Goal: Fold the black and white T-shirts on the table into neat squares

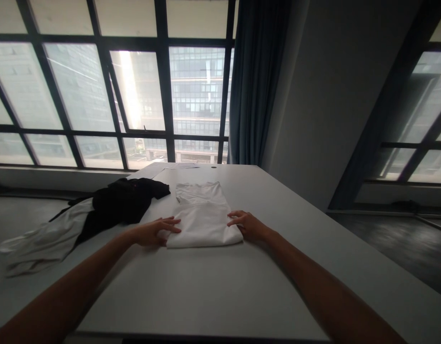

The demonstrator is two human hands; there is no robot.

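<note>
A white cloth garment (206, 222) lies folded on the white table (213, 291), its near edge straight and its far part wrinkled. My left hand (158, 231) rests at the garment's left edge, fingers apart, with fingertips on the cloth. At the right edge my right hand (246, 224) touches the fabric with its fingers spread. Part of each hand's underside and the thumbs are hard to make out.
Left of the folded garment, a black garment (122, 203) lies in a heap beside a crumpled white one (50, 236). Papers (181, 166) lie at the table's far end. Windows and a dark curtain (258, 81) stand beyond.
</note>
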